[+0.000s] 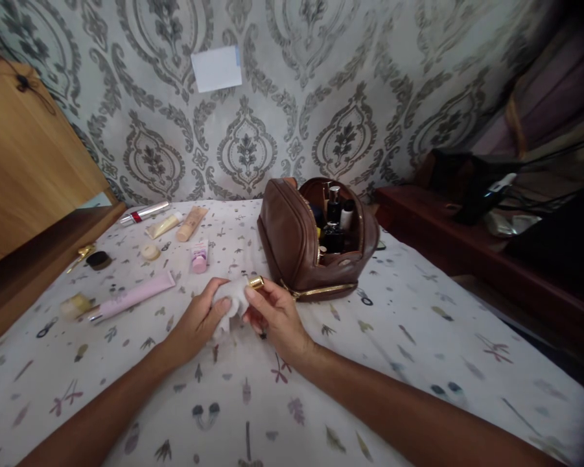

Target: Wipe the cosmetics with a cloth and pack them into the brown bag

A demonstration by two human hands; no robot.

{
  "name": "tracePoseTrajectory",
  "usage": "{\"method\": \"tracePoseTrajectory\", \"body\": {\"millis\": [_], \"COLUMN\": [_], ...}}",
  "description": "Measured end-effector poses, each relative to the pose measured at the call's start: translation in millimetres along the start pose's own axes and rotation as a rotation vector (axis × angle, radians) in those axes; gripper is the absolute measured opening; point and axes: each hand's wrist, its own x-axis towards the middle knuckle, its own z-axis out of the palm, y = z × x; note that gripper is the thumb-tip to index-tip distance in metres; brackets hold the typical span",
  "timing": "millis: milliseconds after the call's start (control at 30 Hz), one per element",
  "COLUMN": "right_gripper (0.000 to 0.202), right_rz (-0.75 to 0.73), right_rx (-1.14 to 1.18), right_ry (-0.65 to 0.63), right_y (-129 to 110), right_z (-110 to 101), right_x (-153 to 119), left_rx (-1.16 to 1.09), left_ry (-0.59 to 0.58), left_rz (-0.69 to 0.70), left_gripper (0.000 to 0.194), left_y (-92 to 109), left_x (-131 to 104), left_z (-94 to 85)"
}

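My left hand (201, 318) is closed on a crumpled white cloth or tissue (233, 301) above the patterned sheet. Between the thumb and fingers of my right hand (282, 318) is a small gold cylinder (256, 283), its left end against the white cloth. Just behind my right hand stands an open brown bag (292, 233) with dark bottles (334, 207) inside. A small pink-capped tube (199, 256) lies behind my left hand, and a long pink tube (136, 295) lies to its left.
At the left of the sheet (253, 415) are a silver tube (144, 213), a beige tube (192, 224), a yellowish tube (164, 225), a round jar (150, 251) and a dark lid (98, 260). A wooden panel (39, 162) borders the left; a dark red shelf (442, 240) borders the right.
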Motion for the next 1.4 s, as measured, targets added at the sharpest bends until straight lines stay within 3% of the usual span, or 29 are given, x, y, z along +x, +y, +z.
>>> {"method": "tracePoseTrajectory", "body": {"millis": [167, 400, 600, 767, 933, 1133, 1300, 1400], "right_gripper": [0.042, 0.038, 0.041, 0.05, 0.056, 0.063, 0.045, 0.044], "right_rz": [0.01, -0.057, -0.116, 0.044, 0.137, 0.081, 0.048, 0.084], "right_rx": [0.009, 0.007, 0.009, 0.016, -0.118, -0.301, -0.227, -0.174], "right_ry": [0.003, 0.015, 0.115, 0.059, -0.095, -0.211, -0.131, -0.125], "right_y": [0, 3, 5, 1, -1, -3, -1, 0], "right_z": [0, 0, -1, 1, 1, 0, 0, -1], "right_x": [0, 1, 3, 2, -2, -3, -2, -1], "left_rx": [0.013, 0.113, 0.054, -0.059, -0.132, -0.094, -0.195, -0.311], "left_ry": [0.039, 0.043, 0.177, 0.337, 0.239, -0.001, 0.097, 0.065], "left_rz": [-0.013, 0.059, 0.062, 0.033, 0.03, 0.105, 0.06, -0.002], "left_gripper": [0.052, 0.041, 0.034, 0.028, 0.047, 0.04, 0.031, 0.031], "left_y": [1, 1, 0, 0, 0, 8, 1, -3], "left_x": [-1, -2, 4, 9, 6, 3, 8, 8], "left_z": [0.2, -3.5, -3.2, -8.7, -10.2, -9.3, -10.8, -11.1]}}
